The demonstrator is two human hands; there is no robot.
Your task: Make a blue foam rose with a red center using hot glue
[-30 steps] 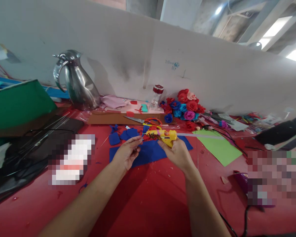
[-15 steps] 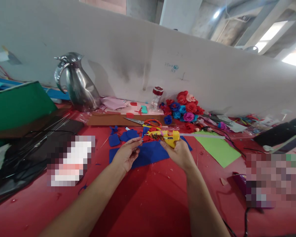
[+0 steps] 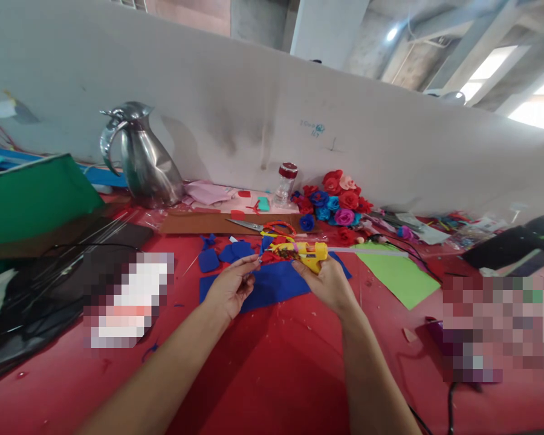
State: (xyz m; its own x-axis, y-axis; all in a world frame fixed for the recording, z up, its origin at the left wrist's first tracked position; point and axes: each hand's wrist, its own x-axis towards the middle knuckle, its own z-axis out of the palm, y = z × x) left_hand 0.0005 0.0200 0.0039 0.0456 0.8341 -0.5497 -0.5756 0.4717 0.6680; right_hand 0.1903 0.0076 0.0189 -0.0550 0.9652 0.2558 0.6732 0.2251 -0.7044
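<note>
A yellow hot glue gun is in my right hand, its nozzle pointing left and a long clear glue stick sticking out of its back. My left hand is pinched just left of the nozzle. What its fingertips hold is too small to make out. Beneath both hands lies a blue sheet. Cut blue pieces are spread behind my left hand, and scissors with orange and yellow handles rest beyond them.
On the red table stand a steel jug and a red-lidded glass bottle. A heap of paper-like roses sits by the wall. A green sheet is at right, with a purple object and black cables nearby.
The view has shifted very slightly. Both hands keep almost the same place and grip, with the glue gun still close to my left fingertips.
</note>
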